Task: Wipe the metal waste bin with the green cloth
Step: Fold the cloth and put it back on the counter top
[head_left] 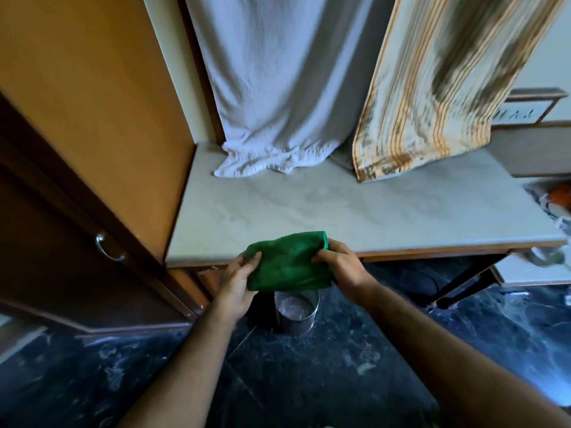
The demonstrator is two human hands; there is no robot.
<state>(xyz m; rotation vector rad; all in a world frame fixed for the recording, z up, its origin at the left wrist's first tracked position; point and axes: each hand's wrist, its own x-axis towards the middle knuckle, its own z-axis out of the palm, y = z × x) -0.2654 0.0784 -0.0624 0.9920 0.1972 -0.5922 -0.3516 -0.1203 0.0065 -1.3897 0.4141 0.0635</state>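
A green cloth [289,262] is stretched between my two hands, in the air just in front of the table's front edge. My left hand [239,281] pinches its left end and my right hand [338,264] grips its right end. Directly below the cloth a small round metal waste bin [296,310] stands upright on the dark floor, open at the top. The cloth hides the far part of its rim. Neither hand touches the bin.
A pale marble-topped table [309,208] stands ahead, with a white curtain [278,88] and a striped curtain [432,88] hanging onto it. A wooden cupboard [77,134] with a metal handle [109,247] is on the left. The floor [309,381] is dark marble.
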